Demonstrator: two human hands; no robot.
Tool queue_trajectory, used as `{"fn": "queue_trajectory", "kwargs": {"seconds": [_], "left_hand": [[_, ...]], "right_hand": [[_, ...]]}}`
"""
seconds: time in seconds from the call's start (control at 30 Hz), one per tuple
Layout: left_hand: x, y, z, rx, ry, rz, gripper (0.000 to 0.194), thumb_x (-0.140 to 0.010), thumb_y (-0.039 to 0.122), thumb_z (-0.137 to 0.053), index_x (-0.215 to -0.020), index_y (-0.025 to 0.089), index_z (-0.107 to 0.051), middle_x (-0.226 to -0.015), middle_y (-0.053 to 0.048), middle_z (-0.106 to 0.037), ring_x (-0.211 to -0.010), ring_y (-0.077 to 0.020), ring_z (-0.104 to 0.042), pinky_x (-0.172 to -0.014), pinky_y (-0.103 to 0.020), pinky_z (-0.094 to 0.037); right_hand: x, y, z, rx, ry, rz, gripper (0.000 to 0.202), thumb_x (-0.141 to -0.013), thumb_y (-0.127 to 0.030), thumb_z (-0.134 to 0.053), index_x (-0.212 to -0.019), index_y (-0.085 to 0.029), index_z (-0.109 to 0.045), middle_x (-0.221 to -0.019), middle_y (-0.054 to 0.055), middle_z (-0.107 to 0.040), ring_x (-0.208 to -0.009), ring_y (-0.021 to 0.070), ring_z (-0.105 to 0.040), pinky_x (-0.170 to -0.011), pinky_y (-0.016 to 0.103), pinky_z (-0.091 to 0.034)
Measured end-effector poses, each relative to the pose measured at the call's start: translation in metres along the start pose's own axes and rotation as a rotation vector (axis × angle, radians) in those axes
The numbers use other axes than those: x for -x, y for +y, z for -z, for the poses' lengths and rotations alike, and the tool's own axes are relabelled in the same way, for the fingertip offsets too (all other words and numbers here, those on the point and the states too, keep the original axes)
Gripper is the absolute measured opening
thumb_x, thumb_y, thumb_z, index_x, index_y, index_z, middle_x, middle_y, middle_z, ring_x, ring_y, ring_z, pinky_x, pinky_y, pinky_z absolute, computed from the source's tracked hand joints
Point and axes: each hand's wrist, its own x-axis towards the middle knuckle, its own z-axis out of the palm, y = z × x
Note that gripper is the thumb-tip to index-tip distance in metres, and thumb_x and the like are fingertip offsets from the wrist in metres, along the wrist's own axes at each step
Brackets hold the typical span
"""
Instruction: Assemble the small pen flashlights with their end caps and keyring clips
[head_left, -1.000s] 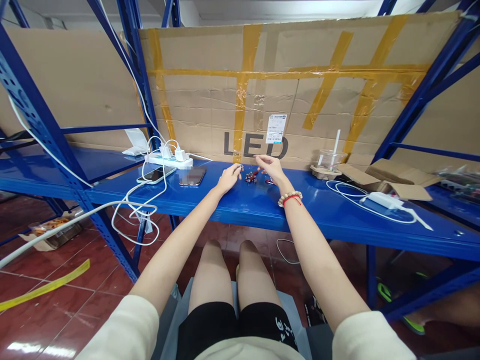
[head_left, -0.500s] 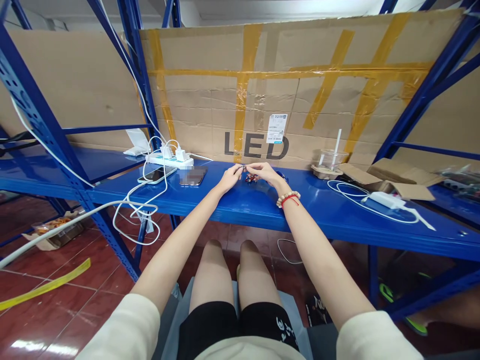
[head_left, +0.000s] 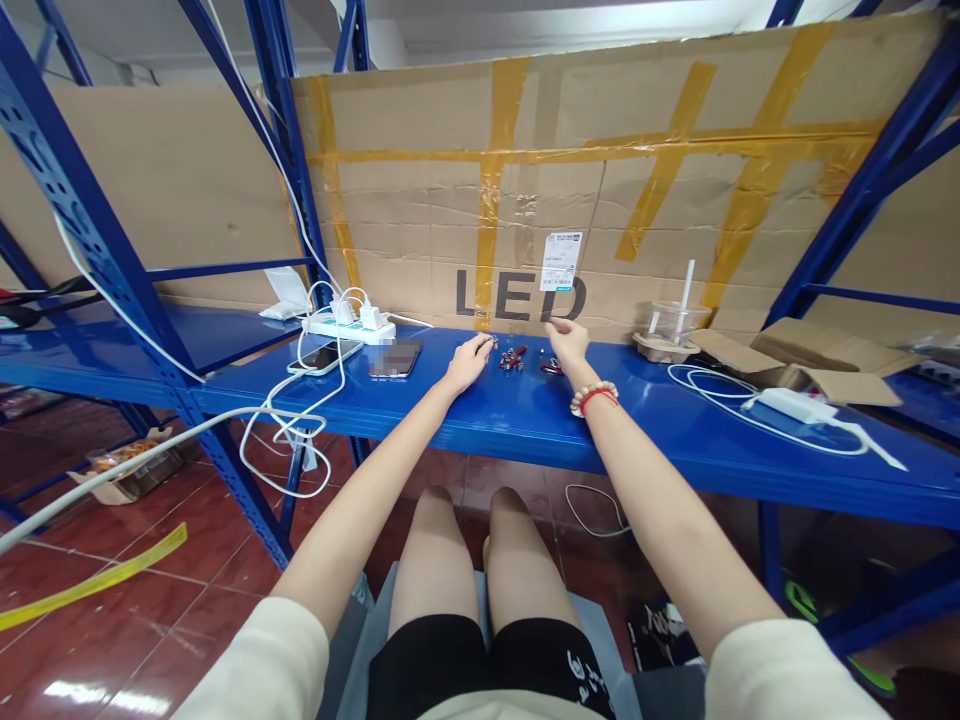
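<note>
My left hand (head_left: 469, 362) is closed in a pinch above the blue shelf (head_left: 405, 410), with a tiny metallic piece (head_left: 493, 341) at its fingertips, too small to name. Just right of it lies a small pile of red and silver pieces (head_left: 513, 358). My right hand (head_left: 568, 343), with a beaded bracelet (head_left: 595, 397) at its wrist, is raised over a second cluster of small dark red pieces (head_left: 551, 366), which it partly covers. Its fingers are curled together, and whatever they may hold is hidden.
At the left are a white power strip (head_left: 352, 328), a phone (head_left: 326, 357) with looping cables, and a dark phone (head_left: 405, 360). To the right stand a plastic cup (head_left: 671, 322), a white adapter (head_left: 796, 404) and an opened cardboard box (head_left: 825, 355). A large cardboard sheet (head_left: 420, 220) backs the shelf.
My right hand has moved right, away from my left hand, to above the second cluster. The red and silver pile now shows between the hands. My left hand keeps its pinch.
</note>
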Motion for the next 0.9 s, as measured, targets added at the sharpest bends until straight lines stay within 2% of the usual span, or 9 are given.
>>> {"fn": "queue_trajectory", "kwargs": {"seconds": [0.1,0.17,0.23,0.37,0.5,0.57,0.67,0.8,0.9], "left_hand": [[0.000,0.000,0.000,-0.029,0.015,0.039,0.025,-0.090,0.028,-0.037,-0.087,0.019,-0.060,-0.067,0.000,-0.059,-0.068,-0.0145,-0.056,-0.071,-0.025,-0.043],[0.001,0.000,0.000,-0.038,0.016,0.048,0.025,-0.090,0.028,-0.037,-0.087,0.019,-0.060,-0.066,0.000,-0.059,-0.068,-0.0149,-0.056,-0.072,-0.025,-0.043],[0.001,-0.001,0.000,-0.039,0.017,0.050,0.025,-0.090,0.028,-0.036,-0.087,0.019,-0.060,-0.066,0.000,-0.059,-0.068,-0.0151,-0.056,-0.073,-0.026,-0.043],[0.000,-0.003,-0.001,-0.037,0.020,0.049,0.025,-0.089,0.028,-0.036,-0.086,0.020,-0.060,-0.067,0.000,-0.059,-0.070,-0.0156,-0.056,-0.074,-0.026,-0.043],[-0.003,-0.009,-0.001,-0.025,0.041,0.057,0.025,-0.089,0.029,-0.036,-0.086,0.020,-0.060,-0.070,-0.001,-0.061,-0.071,-0.0159,-0.057,-0.074,-0.027,-0.043],[-0.004,-0.011,-0.001,-0.010,0.054,0.074,0.026,-0.089,0.030,-0.036,-0.087,0.020,-0.060,-0.072,-0.001,-0.063,-0.072,-0.0159,-0.058,-0.075,-0.027,-0.043],[-0.005,-0.012,-0.001,-0.015,0.083,0.104,0.027,-0.089,0.031,-0.036,-0.088,0.020,-0.061,-0.077,-0.002,-0.065,-0.076,-0.0165,-0.058,-0.075,-0.027,-0.044],[-0.004,-0.011,0.000,-0.031,0.094,0.122,0.028,-0.089,0.031,-0.036,-0.091,0.021,-0.062,-0.079,-0.002,-0.066,-0.079,-0.0173,-0.059,-0.077,-0.028,-0.044],[-0.004,-0.012,0.000,-0.027,0.099,0.119,0.027,-0.089,0.031,-0.037,-0.093,0.022,-0.063,-0.080,-0.002,-0.066,-0.080,-0.0177,-0.059,-0.078,-0.028,-0.044]], "right_hand": [[-0.019,0.022,0.014,0.362,0.062,-0.028,0.035,-0.080,-0.023,-0.055,-0.112,-0.013,-0.064,-0.112,0.016,-0.064,-0.110,0.0287,-0.056,-0.093,0.043,-0.042],[-0.028,0.035,0.023,0.548,0.029,-0.047,0.033,-0.079,-0.028,-0.058,-0.105,-0.011,-0.068,-0.115,0.020,-0.061,-0.116,0.0340,-0.050,-0.095,0.049,-0.039],[-0.034,0.045,0.031,0.617,-0.098,-0.104,0.030,-0.073,-0.030,-0.065,-0.097,-0.012,-0.071,-0.107,0.018,-0.065,-0.112,0.0347,-0.053,-0.093,0.049,-0.040],[-0.040,0.059,0.038,0.579,-0.120,-0.105,0.024,-0.067,-0.025,-0.069,-0.088,-0.014,-0.073,-0.089,0.014,-0.069,-0.096,0.0305,-0.062,-0.084,0.041,-0.046],[-0.040,0.055,0.033,0.343,-0.037,0.042,0.026,-0.075,-0.018,-0.059,-0.097,-0.011,-0.069,-0.082,0.012,-0.068,-0.081,0.0220,-0.064,-0.075,0.032,-0.049],[-0.036,0.047,0.025,0.117,-0.163,0.077,0.030,-0.083,-0.021,-0.049,-0.107,-0.010,-0.063,-0.074,0.007,-0.065,-0.064,0.0153,-0.060,-0.064,0.028,-0.049],[-0.024,0.034,0.011,-0.051,-0.425,0.104,0.031,-0.086,-0.035,-0.046,-0.098,-0.013,-0.064,-0.062,0.001,-0.056,-0.049,0.0104,-0.048,-0.051,0.024,-0.043],[-0.008,0.024,0.003,0.042,-0.608,0.333,0.044,-0.078,-0.057,-0.050,-0.082,-0.016,-0.065,-0.072,0.002,-0.060,-0.061,0.0128,-0.050,-0.057,0.024,-0.041],[-0.002,0.023,0.007,0.160,-0.637,0.455,0.050,-0.074,-0.063,-0.051,-0.072,-0.014,-0.063,-0.069,0.003,-0.059,-0.063,0.0140,-0.049,-0.056,0.024,-0.038]]}}
